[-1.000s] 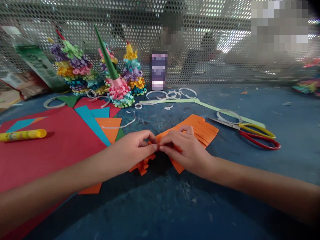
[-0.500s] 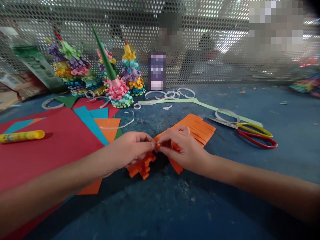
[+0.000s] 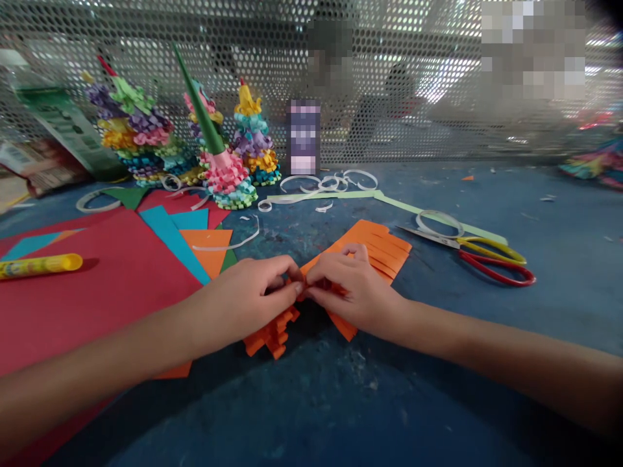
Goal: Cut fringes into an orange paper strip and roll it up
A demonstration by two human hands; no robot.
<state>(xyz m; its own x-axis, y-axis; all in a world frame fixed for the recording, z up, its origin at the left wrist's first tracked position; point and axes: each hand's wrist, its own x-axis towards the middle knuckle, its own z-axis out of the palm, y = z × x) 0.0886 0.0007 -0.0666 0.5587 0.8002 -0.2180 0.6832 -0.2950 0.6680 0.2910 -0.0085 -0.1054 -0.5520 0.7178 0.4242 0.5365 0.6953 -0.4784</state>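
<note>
An orange paper sheet (image 3: 377,246) cut into a fringe of strips lies on the blue table (image 3: 341,402). My left hand (image 3: 248,298) and my right hand (image 3: 353,288) meet over its near end, fingers pinched together on one strip. Curled orange strips (image 3: 272,334) bunch below my left hand. The flat cut strips fan out beyond my right hand.
Scissors (image 3: 479,256) with yellow and red handles lie to the right. Red paper (image 3: 97,285), teal and orange sheets and a yellow glue stick (image 3: 39,264) lie left. Colourful paper trees (image 3: 219,155) and a green cone stand at the back before a perforated metal screen (image 3: 418,84). White paper curls (image 3: 331,185) lie nearby.
The curled orange strips have dropped lower and shifted a little left under my left hand. Both hands stay pinched on the fringe; the view has drifted slightly.
</note>
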